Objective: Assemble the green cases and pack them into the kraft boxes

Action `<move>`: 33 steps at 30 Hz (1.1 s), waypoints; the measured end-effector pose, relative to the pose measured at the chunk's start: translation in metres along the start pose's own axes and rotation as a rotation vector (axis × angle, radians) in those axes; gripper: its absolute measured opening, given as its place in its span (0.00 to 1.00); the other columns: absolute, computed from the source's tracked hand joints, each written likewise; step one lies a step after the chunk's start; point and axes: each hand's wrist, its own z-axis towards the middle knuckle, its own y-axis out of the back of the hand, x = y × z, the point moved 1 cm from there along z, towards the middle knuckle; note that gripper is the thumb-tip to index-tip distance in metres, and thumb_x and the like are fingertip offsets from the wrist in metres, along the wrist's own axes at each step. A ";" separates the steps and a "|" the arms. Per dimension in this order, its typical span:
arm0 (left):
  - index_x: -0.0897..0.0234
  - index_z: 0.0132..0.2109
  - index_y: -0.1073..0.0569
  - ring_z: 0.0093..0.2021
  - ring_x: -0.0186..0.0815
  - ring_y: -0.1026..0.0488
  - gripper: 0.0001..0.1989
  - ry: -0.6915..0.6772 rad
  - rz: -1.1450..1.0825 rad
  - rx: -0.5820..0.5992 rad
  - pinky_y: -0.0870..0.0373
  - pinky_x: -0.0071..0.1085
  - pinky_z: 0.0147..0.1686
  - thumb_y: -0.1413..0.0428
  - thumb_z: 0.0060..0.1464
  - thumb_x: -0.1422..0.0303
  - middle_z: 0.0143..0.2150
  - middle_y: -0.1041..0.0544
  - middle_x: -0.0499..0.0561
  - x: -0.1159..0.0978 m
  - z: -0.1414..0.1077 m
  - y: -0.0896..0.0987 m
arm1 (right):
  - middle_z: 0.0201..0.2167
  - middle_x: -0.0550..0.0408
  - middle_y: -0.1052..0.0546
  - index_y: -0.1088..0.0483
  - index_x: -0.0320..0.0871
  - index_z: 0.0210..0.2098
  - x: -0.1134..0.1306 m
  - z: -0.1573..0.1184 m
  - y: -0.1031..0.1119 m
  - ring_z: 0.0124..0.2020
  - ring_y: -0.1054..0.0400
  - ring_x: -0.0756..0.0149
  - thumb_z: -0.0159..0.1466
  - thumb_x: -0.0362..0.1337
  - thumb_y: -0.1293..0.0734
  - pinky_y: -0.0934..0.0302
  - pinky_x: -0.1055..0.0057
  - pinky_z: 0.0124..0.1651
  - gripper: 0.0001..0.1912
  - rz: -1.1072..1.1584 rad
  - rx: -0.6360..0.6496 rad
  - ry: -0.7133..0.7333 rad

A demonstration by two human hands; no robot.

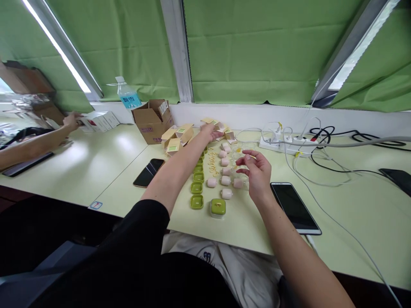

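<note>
My left hand (212, 131) is stretched across the table to a group of small cream cardboard boxes (228, 133), its fingers extended beside them; whether it touches one is unclear. My right hand (257, 171) is half curled, with a gap between thumb and fingers, over small clear containers (238, 156). Nothing shows in its grasp. Between my arms, green square lids (197, 188) form a column. Beside them lie yellow rings (212, 162) and several pale pink cylindrical pieces (225, 180). A small clear container with a green lid (218, 207) stands at the front.
More cream boxes (174, 146) and a brown carton (152, 122) stand at the back, near a bottle (128, 95). Phones lie left (148, 172) and right (295, 207). A power strip (285, 145) with cables is behind. Another person's arm (38, 147) reaches in at left.
</note>
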 end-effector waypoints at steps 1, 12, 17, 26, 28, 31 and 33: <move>0.69 0.51 0.28 0.28 0.39 0.21 0.09 0.006 0.034 0.015 0.22 0.33 0.34 0.38 0.66 0.74 0.29 0.23 0.53 -0.003 -0.009 0.004 | 0.29 0.57 0.19 0.23 0.47 0.44 0.001 0.000 0.000 0.33 0.24 0.64 0.59 0.56 0.20 0.29 0.71 0.31 0.24 0.000 -0.010 0.011; 0.61 0.44 0.19 0.42 0.40 0.18 0.05 -0.682 0.962 0.478 0.22 0.37 0.44 0.40 0.65 0.68 0.42 0.15 0.54 0.004 -0.202 0.113 | 0.27 0.57 0.21 0.20 0.47 0.38 0.017 -0.007 -0.004 0.29 0.27 0.67 0.65 0.53 0.23 0.37 0.71 0.28 0.16 -0.082 -0.004 0.144; 0.59 0.61 0.21 0.60 0.52 0.22 0.22 -0.767 1.355 0.698 0.28 0.51 0.63 0.33 0.64 0.59 0.57 0.17 0.58 0.028 -0.263 0.131 | 0.26 0.57 0.21 0.21 0.47 0.36 0.015 -0.010 -0.009 0.27 0.29 0.67 0.65 0.53 0.23 0.33 0.68 0.33 0.16 -0.125 0.072 0.170; 0.63 0.59 0.21 0.63 0.56 0.28 0.27 -0.777 1.577 0.818 0.33 0.50 0.60 0.28 0.60 0.54 0.52 0.16 0.61 0.048 -0.273 0.121 | 0.26 0.58 0.20 0.21 0.47 0.38 0.012 -0.009 -0.009 0.28 0.29 0.67 0.65 0.51 0.24 0.31 0.67 0.35 0.14 -0.144 0.078 0.152; 0.62 0.57 0.20 0.61 0.54 0.26 0.24 -0.757 1.539 0.798 0.32 0.50 0.60 0.28 0.61 0.54 0.51 0.16 0.60 0.046 -0.275 0.122 | 0.26 0.58 0.20 0.22 0.47 0.39 0.012 -0.009 -0.009 0.28 0.29 0.67 0.65 0.51 0.24 0.31 0.67 0.35 0.14 -0.145 0.065 0.155; 0.60 0.58 0.19 0.59 0.51 0.24 0.23 -0.757 1.400 0.724 0.29 0.48 0.60 0.29 0.62 0.55 0.50 0.16 0.57 0.037 -0.274 0.123 | 0.27 0.58 0.20 0.22 0.47 0.40 0.011 -0.008 -0.009 0.28 0.29 0.67 0.65 0.51 0.24 0.32 0.67 0.35 0.14 -0.153 0.051 0.166; 0.59 0.59 0.19 0.58 0.50 0.24 0.23 -0.781 1.278 0.608 0.27 0.47 0.60 0.30 0.62 0.55 0.50 0.16 0.56 0.029 -0.265 0.121 | 0.27 0.58 0.20 0.22 0.47 0.40 0.010 -0.008 -0.009 0.29 0.29 0.66 0.66 0.51 0.25 0.33 0.68 0.35 0.14 -0.167 0.045 0.173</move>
